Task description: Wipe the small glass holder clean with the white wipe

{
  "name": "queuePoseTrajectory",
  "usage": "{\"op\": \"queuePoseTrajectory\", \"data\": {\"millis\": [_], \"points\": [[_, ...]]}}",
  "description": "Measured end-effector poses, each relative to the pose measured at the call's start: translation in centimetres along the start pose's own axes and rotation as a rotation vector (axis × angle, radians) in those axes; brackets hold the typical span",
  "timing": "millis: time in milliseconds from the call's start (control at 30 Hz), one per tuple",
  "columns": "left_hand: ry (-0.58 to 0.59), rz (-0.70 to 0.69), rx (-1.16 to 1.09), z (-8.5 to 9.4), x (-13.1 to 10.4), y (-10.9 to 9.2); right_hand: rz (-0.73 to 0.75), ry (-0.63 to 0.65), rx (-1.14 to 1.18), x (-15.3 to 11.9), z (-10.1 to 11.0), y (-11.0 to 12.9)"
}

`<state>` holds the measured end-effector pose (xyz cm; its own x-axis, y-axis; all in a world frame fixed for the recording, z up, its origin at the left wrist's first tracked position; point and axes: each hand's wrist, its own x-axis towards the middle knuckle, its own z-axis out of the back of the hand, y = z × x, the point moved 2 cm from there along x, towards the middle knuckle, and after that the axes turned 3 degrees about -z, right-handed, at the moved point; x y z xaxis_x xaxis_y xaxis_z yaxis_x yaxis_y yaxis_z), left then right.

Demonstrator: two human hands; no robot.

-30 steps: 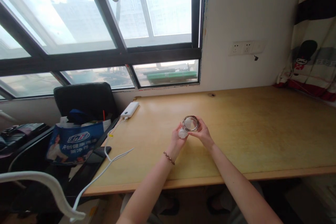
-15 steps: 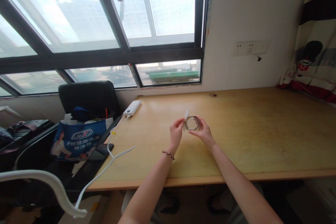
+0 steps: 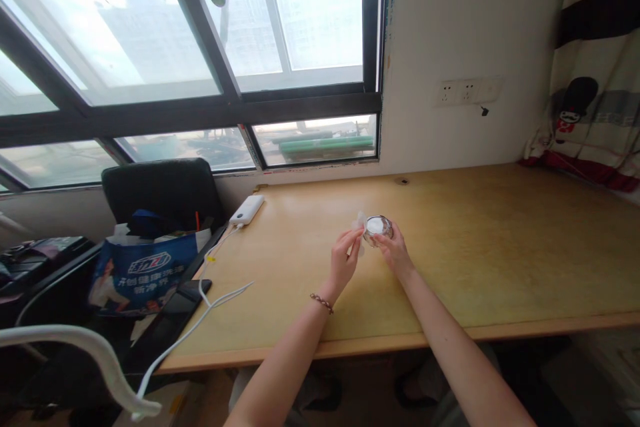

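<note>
Above the middle of the wooden table, my right hand (image 3: 395, 252) grips a small clear glass cup (image 3: 371, 239) with a faceted rim. Something white shows inside the cup's round mouth; I cannot make out whether it is in the cup or seen through it. Just left of it, my left hand (image 3: 346, 257) pinches a thin white tissue (image 3: 360, 220) between thumb and fingers. The tissue is close against the cup's left side; whether the two touch is unclear. A beaded bracelet (image 3: 321, 303) circles my left wrist.
On the table's (image 3: 500, 240) left edge lies a white power bank (image 3: 247, 211) with a white cable (image 3: 220, 300). A black phone-like slab (image 3: 173, 320) and a blue shopping bag (image 3: 150, 273) are by the black chair (image 3: 163, 187). A white curved tube (image 3: 95, 347) crosses the lower left.
The cup has turned in my right hand, so its mouth now faces more upward and shows white. My left hand and the tissue have shifted slightly right in view; the camera view has moved a little.
</note>
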<state>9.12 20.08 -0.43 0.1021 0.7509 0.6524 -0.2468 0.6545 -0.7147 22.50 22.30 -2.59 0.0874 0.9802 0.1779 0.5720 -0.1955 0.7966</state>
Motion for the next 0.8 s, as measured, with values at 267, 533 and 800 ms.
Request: {"op": "queuePoseTrajectory", "data": {"millis": [267,533,800], "points": [[-0.024,0.211,-0.212,0.3,0.3,1.7,-0.170,0.181,0.055,-0.8,-0.7,-0.8],[0.106,0.316,-0.410,0.2,0.4,1.7,-0.301,0.151,0.070,-0.6,-0.1,-1.6],[0.251,0.228,-0.408,-0.1,0.4,0.1,-0.380,0.111,0.010,-0.9,-0.2,-1.4]]}}
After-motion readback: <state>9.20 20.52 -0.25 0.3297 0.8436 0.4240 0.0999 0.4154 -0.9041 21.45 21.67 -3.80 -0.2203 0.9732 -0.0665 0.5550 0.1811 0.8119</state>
